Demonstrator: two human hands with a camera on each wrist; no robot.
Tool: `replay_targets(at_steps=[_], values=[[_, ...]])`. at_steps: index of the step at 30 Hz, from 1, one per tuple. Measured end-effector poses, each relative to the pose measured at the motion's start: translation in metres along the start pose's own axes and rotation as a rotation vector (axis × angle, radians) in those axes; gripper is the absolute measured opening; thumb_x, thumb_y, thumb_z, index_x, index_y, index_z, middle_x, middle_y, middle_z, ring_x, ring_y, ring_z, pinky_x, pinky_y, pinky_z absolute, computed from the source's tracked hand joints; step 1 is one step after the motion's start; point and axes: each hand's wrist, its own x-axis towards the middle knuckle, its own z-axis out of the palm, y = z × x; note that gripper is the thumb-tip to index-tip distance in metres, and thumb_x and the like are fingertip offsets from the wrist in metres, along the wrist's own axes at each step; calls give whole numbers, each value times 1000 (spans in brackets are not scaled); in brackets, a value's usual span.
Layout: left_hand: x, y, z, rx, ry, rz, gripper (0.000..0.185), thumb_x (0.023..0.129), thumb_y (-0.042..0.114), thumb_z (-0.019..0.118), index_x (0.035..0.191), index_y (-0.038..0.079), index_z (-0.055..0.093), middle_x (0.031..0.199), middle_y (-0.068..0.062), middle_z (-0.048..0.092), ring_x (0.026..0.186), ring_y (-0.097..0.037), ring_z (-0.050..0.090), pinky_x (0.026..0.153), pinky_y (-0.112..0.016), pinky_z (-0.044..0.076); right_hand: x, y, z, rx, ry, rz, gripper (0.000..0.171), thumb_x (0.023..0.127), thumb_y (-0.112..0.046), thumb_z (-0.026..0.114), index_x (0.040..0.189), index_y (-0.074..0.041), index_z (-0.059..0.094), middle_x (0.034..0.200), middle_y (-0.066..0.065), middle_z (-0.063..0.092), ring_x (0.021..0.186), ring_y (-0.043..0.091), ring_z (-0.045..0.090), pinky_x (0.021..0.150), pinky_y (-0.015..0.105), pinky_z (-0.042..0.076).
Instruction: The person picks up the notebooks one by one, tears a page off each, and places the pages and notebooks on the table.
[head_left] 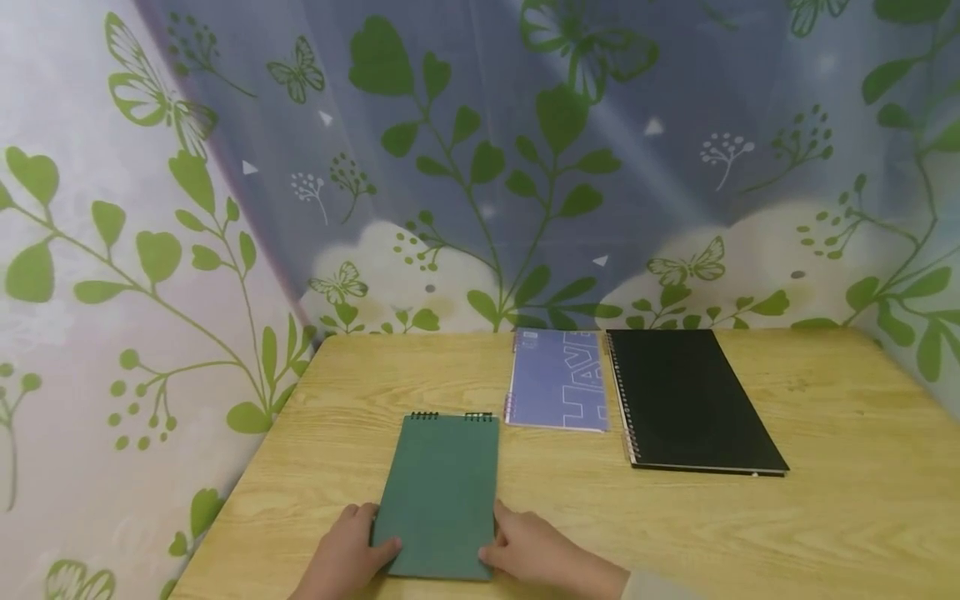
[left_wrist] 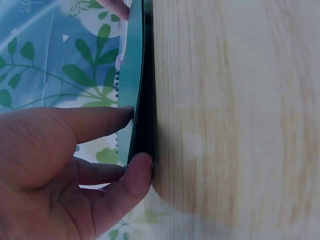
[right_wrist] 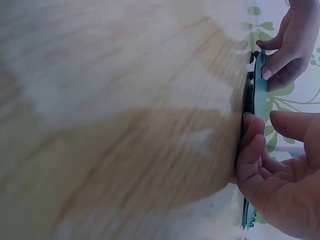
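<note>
Both hands pinch the near corners of the green spiral-bound notepad [head_left: 441, 492] lying on the pale wooden table [head_left: 825, 517]: left hand [head_left: 347, 560] one side, right hand [head_left: 536, 550] opposite, thumbs on top.

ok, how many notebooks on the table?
3. A green notebook at the near edge, gripped by the left hand and right hand; a blue notebook behind it; a black notebook to the right. None look hidden.
</note>
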Motion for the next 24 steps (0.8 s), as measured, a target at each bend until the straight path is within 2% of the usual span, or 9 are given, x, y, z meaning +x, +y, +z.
replay_targets(at_steps=[6, 8, 12, 14, 15, 17, 20, 23, 24], values=[[-3, -2, -1, 62, 44, 23, 61, 76, 34, 73, 116, -7, 53, 104, -18, 55, 96, -34, 59, 82, -47, 48, 0, 2, 0, 16, -3, -19, 73, 88, -22, 60, 136, 19, 22, 61, -4, 55, 46, 7, 41, 43, 20, 33], [-3, -3, -2, 75, 48, 40, 62, 75, 35, 73, 116, -8, 53, 102, -17, 56, 94, -32, 59, 80, -46, 49, -1, 3, 0, 19, 4, -18, 69, 89, -23, 59, 135, 17, 27, 61, -4, 53, 46, 7, 40, 43, 20, 32], [-3, -6, -9, 13, 32, 42, 61, 77, 34, 72, 116, -9, 53, 102, -17, 60, 94, -31, 60, 79, -45, 49, -1, 3, -1, -35, 75, -45, 53, 88, -24, 58, 127, 10, 45, 66, -4, 54, 50, 7, 41, 46, 21, 34], [-3, -7, -15, -26, 21, 45, 61, 79, 34, 71, 118, -9, 51, 102, -17, 62, 94, -30, 61, 79, -45, 49, 0, 3, -2, -60, 120, -58, 45, 88, -24, 58, 120, 7, 52, 75, -3, 59, 58, 7, 47, 51, 22, 39], [-3, -8, -18, -46, 11, 46, 62, 80, 35, 69, 119, -9, 50, 102, -17, 63, 95, -30, 61, 79, -45, 49, 1, 3, -2, -39, 131, -56, 44, 88, -24, 58, 119, 7, 52, 79, -1, 60, 62, 8, 49, 54, 24, 41], [-3, -9, -23, -74, 1, 59, 62, 82, 37, 66, 121, -9, 50, 98, -15, 64, 91, -27, 62, 76, -43, 50, 2, 2, -4, 70, 131, -35, 44, 88, -24, 58, 118, 8, 52, 86, 3, 62, 70, 11, 52, 59, 26, 44], [-3, -10, -28, -121, 7, 84, 56, 87, 37, 60, 123, -6, 50, 90, -8, 64, 79, -19, 60, 67, -36, 50, 6, 0, -6, 336, 121, 25, 42, 88, -22, 58, 114, 10, 48, 82, 5, 63, 69, 11, 56, 58, 25, 43], [-2, -13, -33, -205, 63, 139, 42, 94, 25, 51, 127, -1, 49, 84, -3, 62, 71, -12, 55, 61, -29, 46, 10, -3, -8, 575, 111, 88, 47, 87, -18, 59, 117, 14, 42, 75, 3, 63, 62, 7, 58, 57, 22, 44], [1, -15, -35, -241, 82, 157, 38, 96, 21, 48, 128, 1, 49, 83, -3, 61, 69, -11, 53, 60, -27, 44, 12, -4, -9, 635, 102, 103, 38, 87, -16, 58, 109, 12, 45, 72, 1, 62, 61, 6, 58, 56, 21, 43]])
